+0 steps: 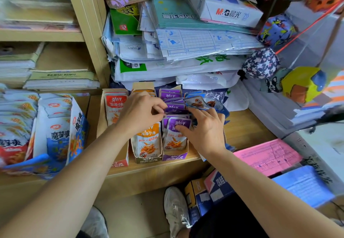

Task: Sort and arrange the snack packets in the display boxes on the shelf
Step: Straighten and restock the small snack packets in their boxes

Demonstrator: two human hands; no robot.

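Several narrow display boxes stand side by side on the wooden shelf (247, 126): a red-packet box (119, 162), an orange-packet box (147, 158), a purple-packet box (175, 156) and a blue one mostly hidden behind my right hand. My left hand (139, 113) hovers over the orange box, its fingertips pinching the purple packets (174, 107) in the middle of the row. My right hand (204, 128) lies over the purple box, thumb on the front purple packet (176, 135), its fingers holding blue packets (197, 102) raised at the back.
A larger box of blue-and-white snack bags (55, 131) fills the shelf's left part. A tall pile of paper packs and plastic bags (186, 47) rises right behind the boxes. Pink (268, 155) and blue (305, 185) papers lie at the right. Cartons and my shoe (176, 209) are on the floor.
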